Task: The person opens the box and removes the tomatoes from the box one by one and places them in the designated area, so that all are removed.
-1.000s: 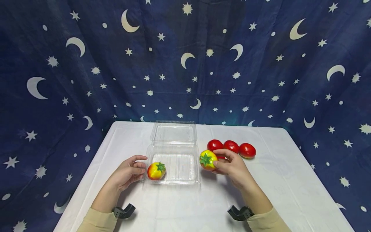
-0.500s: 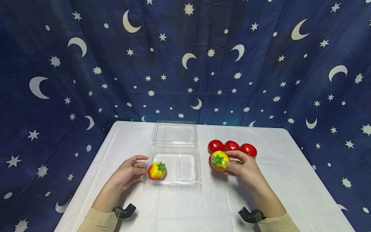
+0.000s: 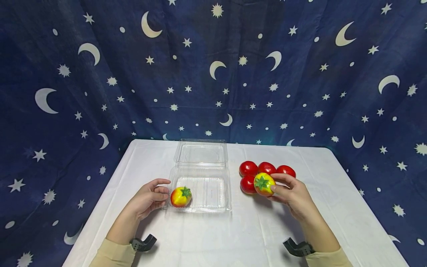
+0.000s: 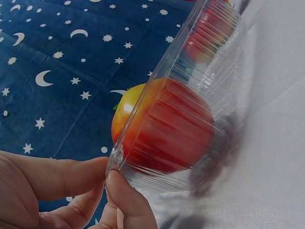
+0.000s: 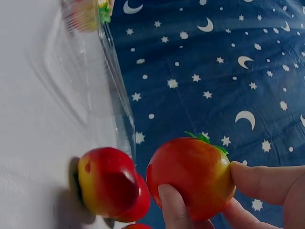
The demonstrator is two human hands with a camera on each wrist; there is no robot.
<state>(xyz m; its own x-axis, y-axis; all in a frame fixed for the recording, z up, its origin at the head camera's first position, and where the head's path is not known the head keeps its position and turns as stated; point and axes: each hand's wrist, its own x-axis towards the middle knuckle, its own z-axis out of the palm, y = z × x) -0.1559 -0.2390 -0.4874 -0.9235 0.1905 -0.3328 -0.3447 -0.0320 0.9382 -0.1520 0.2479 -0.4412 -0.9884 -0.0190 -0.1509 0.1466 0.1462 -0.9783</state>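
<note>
My left hand (image 3: 151, 197) pinches the left rim of a clear plastic clamshell box (image 3: 210, 208) between thumb and finger, plain in the left wrist view. One yellow-and-red toy tomato (image 3: 180, 197) with a green leafy top lies inside the box's front left corner. To the right of the box, my right hand (image 3: 289, 193) grips a second toy tomato (image 5: 188, 176) by its sides. In the head view its green top faces the camera. Just behind and left of that hand, several glossy red tomatoes (image 3: 248, 168) sit on the table, partly overlapped by the held one.
The box's lid (image 3: 201, 152) lies folded back, away from me. A white cloth (image 3: 207, 241) covers the table. Behind the table hangs a dark blue curtain (image 3: 186, 107) with moons and stars.
My right hand has moved to the right with its tomato, away from the box. A front red tomato now shows to its left. The left hand holds its place at the box rim.
</note>
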